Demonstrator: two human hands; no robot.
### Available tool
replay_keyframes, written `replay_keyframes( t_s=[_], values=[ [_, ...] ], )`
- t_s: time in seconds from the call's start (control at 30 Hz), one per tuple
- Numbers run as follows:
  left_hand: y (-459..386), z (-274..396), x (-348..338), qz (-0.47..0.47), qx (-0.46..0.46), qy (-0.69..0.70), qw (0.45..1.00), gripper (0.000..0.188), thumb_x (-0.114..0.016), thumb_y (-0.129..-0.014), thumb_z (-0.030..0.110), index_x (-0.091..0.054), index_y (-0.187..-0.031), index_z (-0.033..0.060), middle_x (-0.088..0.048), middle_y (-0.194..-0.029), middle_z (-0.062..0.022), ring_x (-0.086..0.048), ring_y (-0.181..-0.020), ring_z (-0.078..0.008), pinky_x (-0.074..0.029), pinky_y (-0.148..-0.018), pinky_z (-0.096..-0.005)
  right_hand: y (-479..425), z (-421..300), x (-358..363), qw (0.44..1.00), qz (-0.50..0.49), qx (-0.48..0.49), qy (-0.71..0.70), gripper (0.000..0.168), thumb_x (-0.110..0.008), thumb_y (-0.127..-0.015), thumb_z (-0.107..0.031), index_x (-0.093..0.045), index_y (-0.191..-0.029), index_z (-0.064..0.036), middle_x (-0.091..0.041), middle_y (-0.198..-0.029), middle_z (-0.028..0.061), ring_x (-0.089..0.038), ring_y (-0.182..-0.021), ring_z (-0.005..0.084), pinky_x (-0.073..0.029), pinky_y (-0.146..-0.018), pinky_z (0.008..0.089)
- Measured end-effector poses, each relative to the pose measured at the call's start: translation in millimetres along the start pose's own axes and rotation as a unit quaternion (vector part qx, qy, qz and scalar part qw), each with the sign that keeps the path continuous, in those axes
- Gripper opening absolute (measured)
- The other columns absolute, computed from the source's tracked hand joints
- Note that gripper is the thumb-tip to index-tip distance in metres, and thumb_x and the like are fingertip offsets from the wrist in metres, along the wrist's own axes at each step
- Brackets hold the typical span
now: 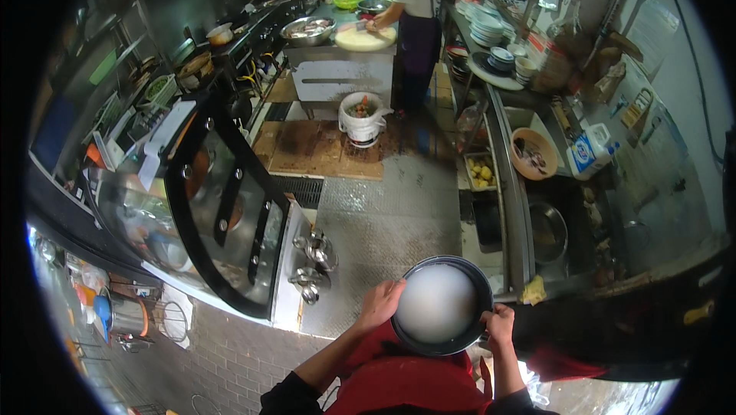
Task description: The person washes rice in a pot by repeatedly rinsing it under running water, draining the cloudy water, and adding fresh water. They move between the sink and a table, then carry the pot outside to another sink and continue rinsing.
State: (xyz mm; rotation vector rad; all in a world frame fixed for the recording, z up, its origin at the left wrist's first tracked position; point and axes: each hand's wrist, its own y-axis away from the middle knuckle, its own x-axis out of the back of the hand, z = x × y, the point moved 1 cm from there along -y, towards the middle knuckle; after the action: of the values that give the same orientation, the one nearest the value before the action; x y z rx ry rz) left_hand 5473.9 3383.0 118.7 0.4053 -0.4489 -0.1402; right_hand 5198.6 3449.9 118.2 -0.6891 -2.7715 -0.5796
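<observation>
A round dark pot point(441, 304) is held level in front of my red apron, with a cloudy white liquid point(436, 303) inside it. My left hand point(382, 302) grips its left rim. On the opposite side, my right hand point(498, 323) has hold of the pot's edge or handle; which of the two is hard to make out. Beneath the pot lies the metal floor plate point(391, 214). A sink counter with a metal edge point(517, 231) runs along my right, close to the right hand.
A glass display case point(230, 208) stands left. Ahead, a white bin point(362, 119) sits on cardboard before a steel counter point(345, 76), where another person point(415, 18) works at a round cutting board point(365, 39). The right-hand sink holds an orange basin point(532, 153) and a plastic jug point(591, 150).
</observation>
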Motion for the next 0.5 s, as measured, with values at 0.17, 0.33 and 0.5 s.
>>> replay_keyframes(
  t_s=[0.17,0.33,0.5],
  values=[
    [-86,2,42,0.066,0.04,0.089,0.993,0.05,-0.043,-0.087,0.045,-0.063,-0.085,-0.0005,-0.063,-0.081,-0.0202,-0.06,-0.08,-0.0341,-0.044,-0.071,-0.0395,-97,-45,-73,0.997,-0.045,0.028,0.063,0.021,-0.053,-0.052,0.002,-0.034,-0.047,-0.004,-0.034,-0.048,-0.0025,-0.032,-0.047,0.0075,-0.024,-0.039,0.0272],
    [-156,20,102,0.115,0.076,0.13,0.982,0.047,-0.045,-0.089,0.042,-0.063,-0.081,-0.0012,-0.059,-0.063,-0.0122,-0.058,-0.058,-0.02,-0.044,-0.055,-0.0321,-186,-91,-166,0.987,-0.119,0.063,0.089,0.021,-0.055,-0.054,-0.002,-0.035,-0.048,-0.002,-0.032,-0.047,-0.0013,-0.03,-0.047,0.0086,-0.023,-0.04,0.0302],
    [-203,29,166,0.208,0.086,0.219,0.949,0.044,-0.046,-0.09,0.036,-0.058,-0.071,-0.0011,-0.052,-0.054,-0.0047,-0.05,-0.044,-0.0132,-0.039,-0.041,-0.0275,-253,-146,-263,0.963,-0.227,0.096,0.107,0.017,-0.06,-0.054,-0.004,-0.044,-0.049,-0.001,-0.039,-0.047,-0.0025,-0.036,-0.046,0.0075,-0.028,-0.04,0.0277]
  ],
)
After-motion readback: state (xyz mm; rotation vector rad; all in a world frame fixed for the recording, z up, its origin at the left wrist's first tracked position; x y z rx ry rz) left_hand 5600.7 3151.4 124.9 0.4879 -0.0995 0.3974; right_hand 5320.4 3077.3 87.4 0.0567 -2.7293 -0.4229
